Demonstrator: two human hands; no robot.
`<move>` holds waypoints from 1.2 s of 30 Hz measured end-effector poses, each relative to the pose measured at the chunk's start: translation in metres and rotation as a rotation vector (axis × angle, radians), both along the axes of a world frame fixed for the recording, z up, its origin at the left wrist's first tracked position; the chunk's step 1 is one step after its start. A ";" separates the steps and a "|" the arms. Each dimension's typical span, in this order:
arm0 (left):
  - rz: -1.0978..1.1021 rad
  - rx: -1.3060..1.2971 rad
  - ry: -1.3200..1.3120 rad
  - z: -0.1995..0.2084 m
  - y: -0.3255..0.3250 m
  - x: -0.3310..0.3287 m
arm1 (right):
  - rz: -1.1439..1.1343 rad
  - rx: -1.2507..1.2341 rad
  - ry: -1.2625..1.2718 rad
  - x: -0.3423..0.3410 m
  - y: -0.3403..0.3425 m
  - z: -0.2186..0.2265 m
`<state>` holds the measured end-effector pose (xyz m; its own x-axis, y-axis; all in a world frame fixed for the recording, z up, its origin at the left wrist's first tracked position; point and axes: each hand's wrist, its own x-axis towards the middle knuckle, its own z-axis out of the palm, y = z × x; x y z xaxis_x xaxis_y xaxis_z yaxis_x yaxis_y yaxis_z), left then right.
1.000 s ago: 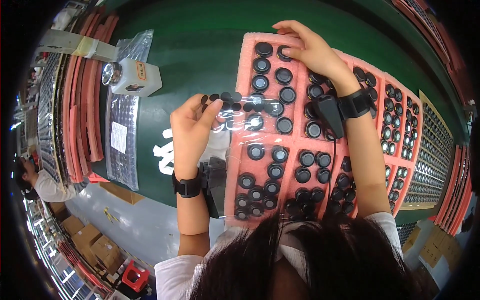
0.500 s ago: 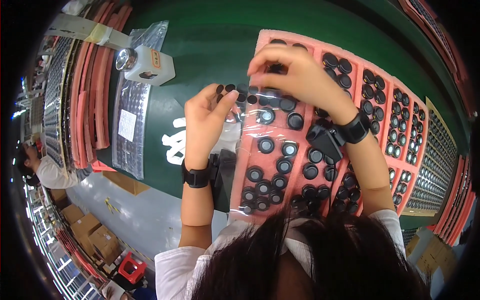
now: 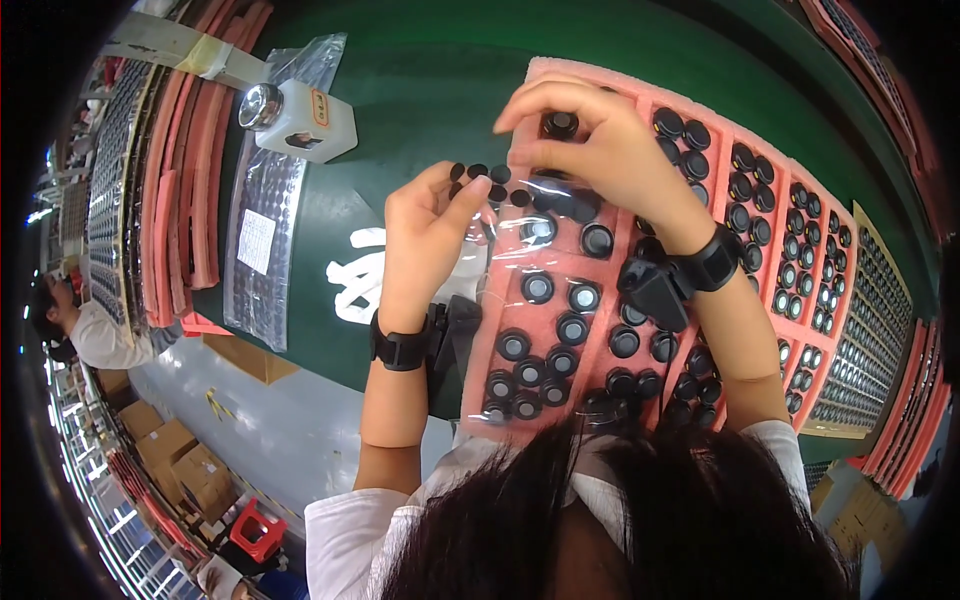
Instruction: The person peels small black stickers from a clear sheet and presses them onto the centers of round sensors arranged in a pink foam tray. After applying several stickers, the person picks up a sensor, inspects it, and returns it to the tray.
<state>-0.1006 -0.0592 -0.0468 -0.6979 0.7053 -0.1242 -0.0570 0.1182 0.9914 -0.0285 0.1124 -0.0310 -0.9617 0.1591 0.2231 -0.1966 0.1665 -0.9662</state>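
Note:
My left hand (image 3: 425, 240) pinches the edge of a clear plastic sheet dotted with black round stickers (image 3: 499, 174). The sheet drapes over the left side of a pink foam tray (image 3: 567, 262). Black round parts (image 3: 537, 289) with pale centres sit in its compartments. Just beyond the stickers, my right hand (image 3: 600, 150) hovers above the tray with fingers curved and thumb apart from the forefinger. Nothing shows between those fingertips; another black round part (image 3: 560, 123) appears in the tray behind the gap.
A white square bottle with a metal cap (image 3: 315, 122) stands at the far left of the green table. Near it lies a bagged sheet of dark discs (image 3: 262, 240). White gloves (image 3: 357, 283) lie beside my left wrist. Stacked pink trays (image 3: 180, 190) rise at the left edge.
My left hand and the sticker sheet have shifted slightly right in the view. My right thumb and forefinger have spread a little and sit slightly higher.

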 end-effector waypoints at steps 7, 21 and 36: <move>0.004 0.007 0.008 0.002 0.002 0.005 | -0.003 0.070 -0.110 0.000 -0.010 -0.003; -0.068 -0.039 0.014 -0.003 0.000 0.000 | 0.034 -0.225 -0.057 0.001 -0.003 0.003; -0.135 -0.059 0.047 0.000 0.001 0.004 | 0.074 0.228 0.074 0.000 -0.012 0.000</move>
<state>-0.0964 -0.0586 -0.0472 -0.6034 0.7854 -0.1378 0.0095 0.1798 0.9837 -0.0287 0.1009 -0.0311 -0.9487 0.0265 0.3151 -0.2848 0.3613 -0.8879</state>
